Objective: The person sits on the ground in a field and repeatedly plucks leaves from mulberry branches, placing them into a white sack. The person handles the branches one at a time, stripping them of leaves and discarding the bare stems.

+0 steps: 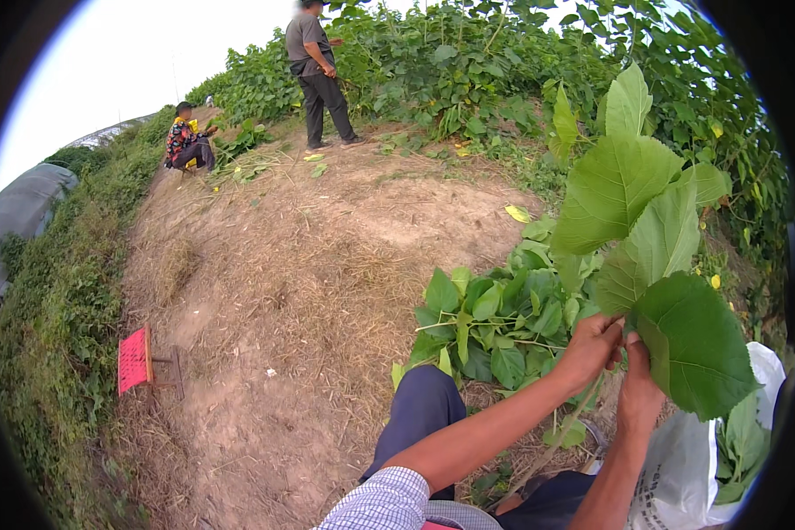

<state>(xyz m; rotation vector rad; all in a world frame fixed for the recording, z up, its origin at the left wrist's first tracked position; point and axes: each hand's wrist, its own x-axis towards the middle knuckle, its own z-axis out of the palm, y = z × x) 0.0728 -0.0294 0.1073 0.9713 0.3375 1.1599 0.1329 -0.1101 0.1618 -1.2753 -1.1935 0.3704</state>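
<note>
A long leafy branch (556,438) with broad green leaves (619,189) rises between my hands, its bare lower stem running down towards my legs. My left hand (594,348) is closed on the upper part of the branch. Just to its right, my right hand (638,384) has its thumb and fingers at the base of a large dark green leaf (699,344); how firmly it grips is hidden. Beyond my knee lies a pile of cut leafy branches (503,311) on the ground. At the lower right stands a white woven sack (679,457) with leaves in it, bearing writing.
A small folding stool with a red woven seat (133,361) stands at the left on dry, straw-strewn soil. Farther off, one person (319,73) stands and another (189,139) sits beside cut branches. Dense leafy plants (437,73) line the back and right; a weedy bank (59,311) borders the left.
</note>
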